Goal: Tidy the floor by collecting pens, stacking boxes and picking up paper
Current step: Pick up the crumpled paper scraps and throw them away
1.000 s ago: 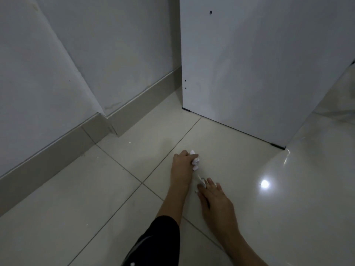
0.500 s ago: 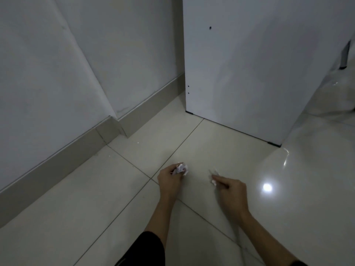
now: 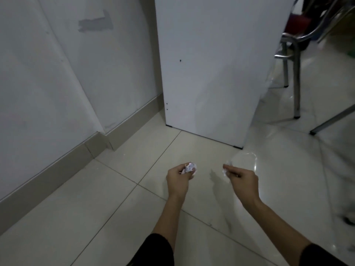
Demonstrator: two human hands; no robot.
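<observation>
hands raised off the floor, left hand (image 3: 177, 180) clutching crumpled paper (image 3: 190, 167), right hand (image 3: 243, 179) pinching a scrap (image 3: 225, 172)

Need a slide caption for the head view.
Left hand grips crumpled paper; right hand pinches a paper scrap above the tiled floor.

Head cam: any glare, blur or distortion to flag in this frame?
Head view: dim, flat light; glare patch on the floor tiles right of the right hand. Paper scrap in that hand is smeared, and the paper ball in the left hand is soft. Far right edge near the chair is motion-blurred. Wide-angle bend on wall and cabinet lines.
</observation>
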